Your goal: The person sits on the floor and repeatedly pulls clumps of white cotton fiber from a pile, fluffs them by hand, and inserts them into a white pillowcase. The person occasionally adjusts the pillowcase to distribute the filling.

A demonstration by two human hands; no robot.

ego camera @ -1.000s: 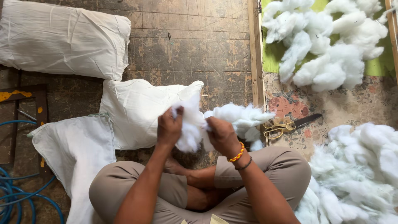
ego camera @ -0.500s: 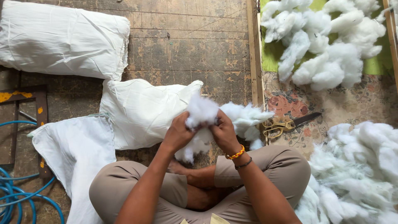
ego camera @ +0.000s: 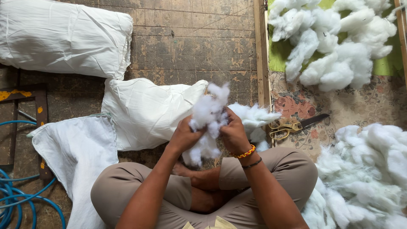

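Seated cross-legged on the worn wooden plank floor (ego camera: 190,46), the person works with both hands raised over the lap. The left hand (ego camera: 185,136) and the right hand (ego camera: 233,135) are both clamped on a clump of white fluffy fibre filling (ego camera: 208,114), fingers curled into it from either side; the clump stands up between the two hands and a loose tail hangs below them toward the knees. The right wrist carries an orange beaded bracelet (ego camera: 245,152) and a thin dark band.

At 10 o'clock from the hands, just beside the left hand, lies a partly filled white fabric pillow case (ego camera: 148,112), its open end turned toward the clump. At 8 o'clock a flat white fabric case (ego camera: 76,157) lies partly under the left knee. At 10 o'clock, well apart, rests a stuffed white pillow (ego camera: 63,38). A coil of blue hose (ego camera: 17,203) sits at 8 o'clock at the frame edge.

At 3 o'clock, near the right hand, brass-handled scissors (ego camera: 292,125) lie on a floral patterned mat (ego camera: 373,106). A heap of white filling (ego camera: 335,38) lies at 1 o'clock, and a larger heap of white filling (ego camera: 364,178) at 4 o'clock, touching the right knee.
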